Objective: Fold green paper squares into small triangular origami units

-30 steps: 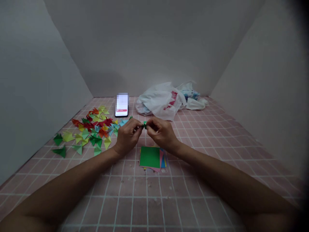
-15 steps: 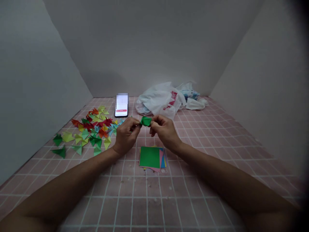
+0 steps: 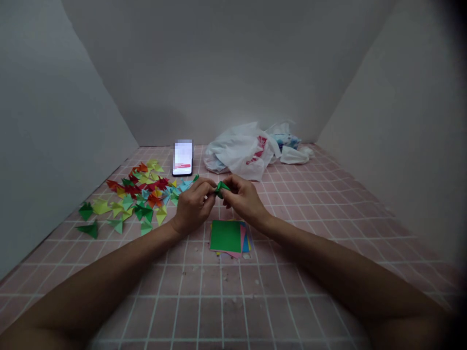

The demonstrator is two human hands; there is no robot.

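Between pinching hands (image 3: pixel 194 201) (image 3: pixel 245 199) — green paper (image 3: pixel 222 187)

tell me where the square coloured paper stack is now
In the head view, the square coloured paper stack, green on top, lies below centre on the pink white-lined surface, nearer the wearer than the left hand and right hand.

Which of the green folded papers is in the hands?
The green piece pinched by the left hand and right hand; the other folded green ones lie on the surface.

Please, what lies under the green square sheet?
Pink paper, blue paper and yellow paper stick out beneath the green sheet; their covered parts, and how many sheets, cannot be seen.
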